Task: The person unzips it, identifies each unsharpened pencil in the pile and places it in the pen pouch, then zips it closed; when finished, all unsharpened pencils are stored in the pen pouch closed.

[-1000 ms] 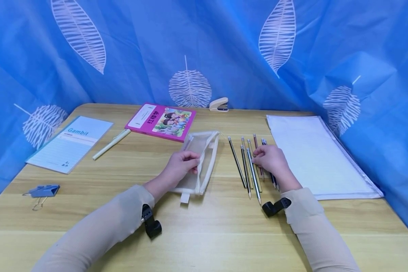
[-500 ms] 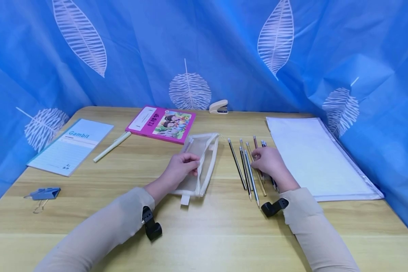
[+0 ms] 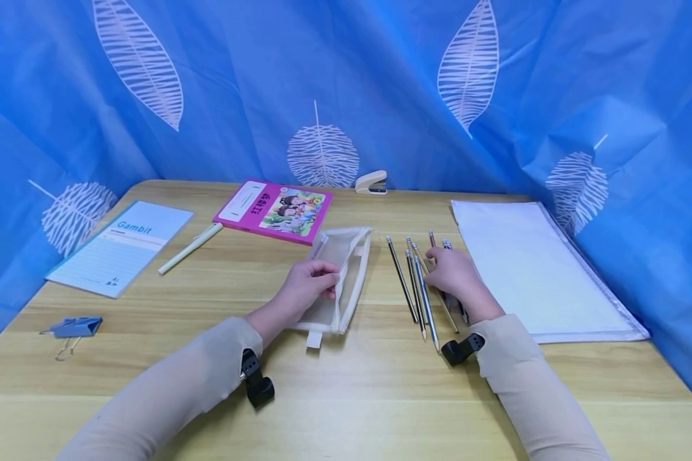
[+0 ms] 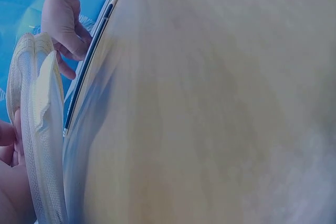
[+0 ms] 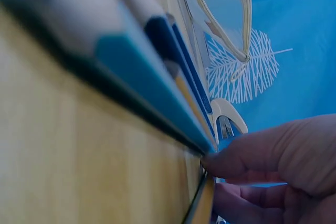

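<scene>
In the head view my left hand (image 3: 314,282) pinches the edge of a cream mesh zip pencil pouch (image 3: 354,301), its mouth parted. The left wrist view shows the pouch (image 4: 44,119) standing on its side with the fingers behind its edge. My right hand (image 3: 457,278) is low over several pencils (image 3: 425,301) lying loosely side by side, their points toward me. In the right wrist view its thumb (image 5: 226,162) and fingers close around a yellow pencil (image 5: 203,203), beside blue-striped pencils (image 5: 152,82). More pencils are partly hidden under the right hand.
Behind the pouch lie a pink book (image 3: 273,211) and a cream stapler (image 3: 371,182). To the left are a notebook (image 3: 121,250), a pale green pen (image 3: 190,248) and a blue binder clip (image 3: 75,328). A white cloth-like sheet (image 3: 544,269) spreads beyond the right hand.
My right hand has shifted slightly left among the pencils. The gold-coloured pencil by its thumb has turned, its near end swinging right. The left hand and pouch stay put.
</scene>
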{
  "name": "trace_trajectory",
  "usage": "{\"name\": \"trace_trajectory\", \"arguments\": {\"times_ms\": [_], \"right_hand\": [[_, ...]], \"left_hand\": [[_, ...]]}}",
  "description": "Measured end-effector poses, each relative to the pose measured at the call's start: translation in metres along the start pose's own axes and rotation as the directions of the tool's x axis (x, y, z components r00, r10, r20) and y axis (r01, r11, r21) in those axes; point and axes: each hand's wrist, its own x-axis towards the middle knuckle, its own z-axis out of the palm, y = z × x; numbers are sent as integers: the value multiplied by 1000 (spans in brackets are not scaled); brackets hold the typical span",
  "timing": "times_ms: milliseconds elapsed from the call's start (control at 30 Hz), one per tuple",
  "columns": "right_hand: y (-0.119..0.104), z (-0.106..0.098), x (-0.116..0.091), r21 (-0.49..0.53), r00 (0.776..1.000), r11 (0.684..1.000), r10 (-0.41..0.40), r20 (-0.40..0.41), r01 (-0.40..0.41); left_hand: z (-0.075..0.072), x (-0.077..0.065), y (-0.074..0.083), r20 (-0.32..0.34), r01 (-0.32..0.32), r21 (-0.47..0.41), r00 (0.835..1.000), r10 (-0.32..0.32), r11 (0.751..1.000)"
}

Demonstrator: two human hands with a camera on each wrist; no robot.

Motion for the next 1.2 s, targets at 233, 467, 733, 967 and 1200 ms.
{"name": "trace_trajectory", "arguments": {"times_ms": [233,467,733,967,1200], "right_hand": [[-4,-3,4,-7,999,999,34,33,-34],[2,4,6,68,998,996,64,25,-65],[18,0,0,496,992,859,103,70,-125],[23,-7,-2,765,991,631,87,98,-131],[7,-1,-5,928,990,347,18,140,-138]], "left_hand": [[0,2,-1,-3,-1,3,1000,1,1000],[3,0,-5,14,-10,-4,1000,10,1000],[3,-2,-5,-13,15,18,1000,-15,1000],[1,0,-1,-8,11,9,1000,-11,1000],[0,1,-2,-7,-7,1,1000,7,1000]]}}
